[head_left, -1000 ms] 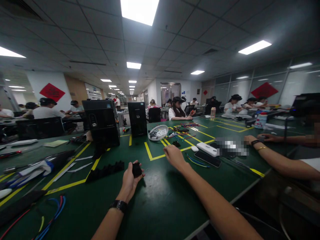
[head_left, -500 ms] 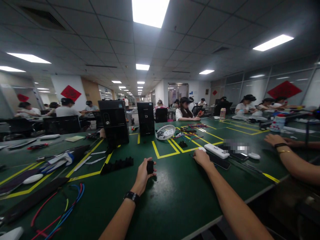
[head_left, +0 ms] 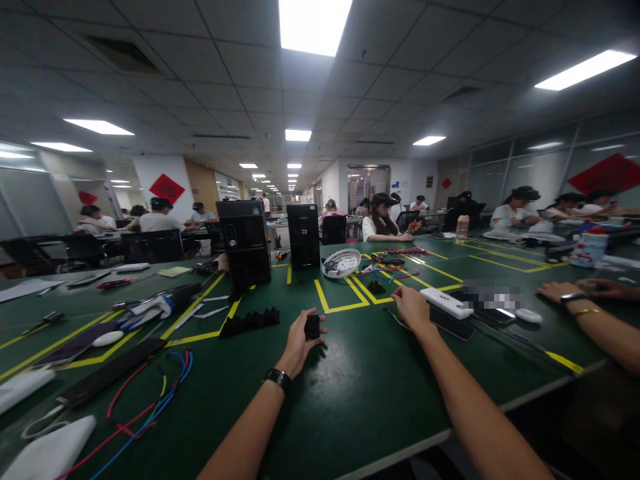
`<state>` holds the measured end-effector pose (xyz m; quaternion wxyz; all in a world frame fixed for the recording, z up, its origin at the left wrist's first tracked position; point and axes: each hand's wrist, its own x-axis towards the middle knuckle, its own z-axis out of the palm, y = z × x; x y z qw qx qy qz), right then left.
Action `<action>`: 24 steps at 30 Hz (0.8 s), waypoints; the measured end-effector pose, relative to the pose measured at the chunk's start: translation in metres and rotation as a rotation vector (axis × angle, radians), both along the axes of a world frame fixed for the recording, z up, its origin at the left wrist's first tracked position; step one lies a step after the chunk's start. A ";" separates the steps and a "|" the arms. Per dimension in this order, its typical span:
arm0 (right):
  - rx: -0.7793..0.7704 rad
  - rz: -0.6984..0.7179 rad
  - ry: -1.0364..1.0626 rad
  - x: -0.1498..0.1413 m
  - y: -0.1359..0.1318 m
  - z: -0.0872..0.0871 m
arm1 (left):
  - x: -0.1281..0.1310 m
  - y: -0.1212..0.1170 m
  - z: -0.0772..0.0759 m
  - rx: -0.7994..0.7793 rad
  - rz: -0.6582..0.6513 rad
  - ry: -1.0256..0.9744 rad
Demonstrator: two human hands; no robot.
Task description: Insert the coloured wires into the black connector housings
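Note:
My left hand (head_left: 299, 340), with a black watch on its wrist, is closed around a small black block (head_left: 313, 327) above the table. Some of its fingers stick out past the block. My right hand (head_left: 413, 308) is low over the table, its fingers curled. Thin wires (head_left: 398, 319) show just below it, and whether the fingers grip one is hidden. A row of black toothed blocks (head_left: 250, 322) lies to the left of my left hand. A small black piece (head_left: 376, 287) sits beyond, between both hands.
Two black computer towers (head_left: 244, 243) (head_left: 303, 237) stand at the back, with a white basket (head_left: 341, 263) beside them. A white power bank (head_left: 447, 303) and a dark phone (head_left: 453, 325) lie right of my right hand. Red and blue wires (head_left: 173, 393) lie front left. A co-worker's hand (head_left: 560, 292) rests at the right.
The view has turned left, so the scene shifts right. My right hand has moved rightward from open table to the wires beside the phone. The left hand keeps holding the black block.

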<state>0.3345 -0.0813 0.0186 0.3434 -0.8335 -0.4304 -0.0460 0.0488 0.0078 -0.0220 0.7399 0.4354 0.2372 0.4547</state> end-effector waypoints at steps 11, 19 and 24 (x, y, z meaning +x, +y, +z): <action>0.150 0.807 0.621 -0.133 0.043 -0.022 | 0.014 0.004 -0.001 -0.082 0.053 -0.164; 0.295 0.917 1.056 -0.145 0.044 -0.029 | 0.022 -0.003 -0.004 -0.129 -0.004 -0.223; 0.259 0.895 1.184 -0.148 0.044 -0.038 | 0.026 -0.005 -0.008 -0.137 0.051 -0.212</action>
